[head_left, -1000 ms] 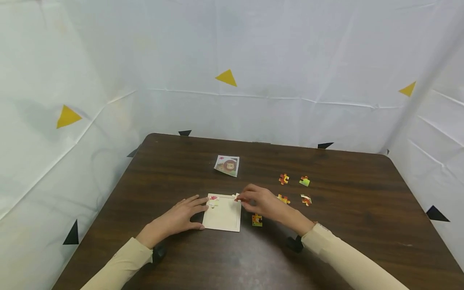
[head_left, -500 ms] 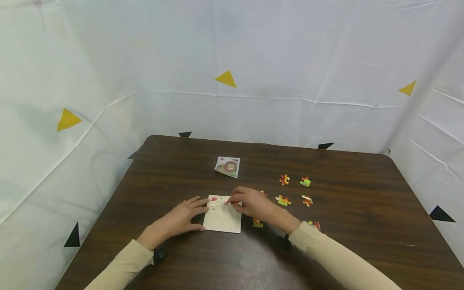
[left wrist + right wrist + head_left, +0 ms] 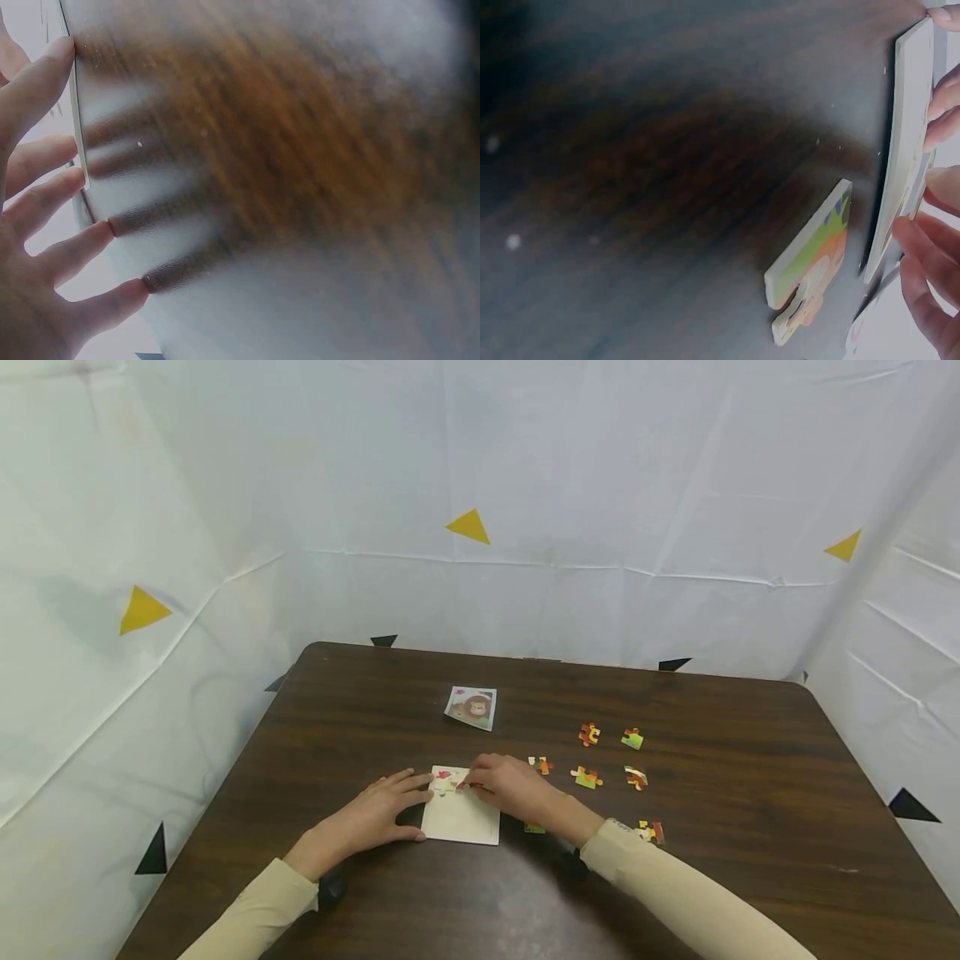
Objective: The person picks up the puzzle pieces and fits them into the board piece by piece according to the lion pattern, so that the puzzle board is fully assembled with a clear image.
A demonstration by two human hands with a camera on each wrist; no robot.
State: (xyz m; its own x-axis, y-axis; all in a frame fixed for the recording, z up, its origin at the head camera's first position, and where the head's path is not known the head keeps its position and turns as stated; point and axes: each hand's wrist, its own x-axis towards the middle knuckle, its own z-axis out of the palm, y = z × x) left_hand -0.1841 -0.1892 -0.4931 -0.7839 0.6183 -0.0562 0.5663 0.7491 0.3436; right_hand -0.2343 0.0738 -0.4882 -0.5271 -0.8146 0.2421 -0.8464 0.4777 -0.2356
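Note:
A cream puzzle tray point(image 3: 459, 823) lies on the dark table in the head view. At its top left corner sits a puzzle piece point(image 3: 443, 776) with a pink print. My left hand point(image 3: 367, 817) is spread, with thumb and fingertips along the tray's left edge; straight fingers point(image 3: 82, 251) show in the left wrist view. Over the tray's upper part, my right hand point(image 3: 512, 787) pinches a reddish jigsaw piece point(image 3: 462, 785), mostly hidden by the fingers, right beside the corner piece. In the right wrist view a green and orange jigsaw piece point(image 3: 814, 259) lies beside the tray point(image 3: 909, 135).
Several loose jigsaw pieces lie to the right, among them an orange and green piece point(image 3: 587, 777) and a green piece point(image 3: 632, 739). A lion picture card point(image 3: 472, 707) lies behind the tray. White sheeting point(image 3: 555, 468) surrounds the table point(image 3: 375, 710).
My right hand has moved left over the tray, bringing the pinched jigsaw piece from the top right corner to beside the corner piece. My left hand stays at the left edge.

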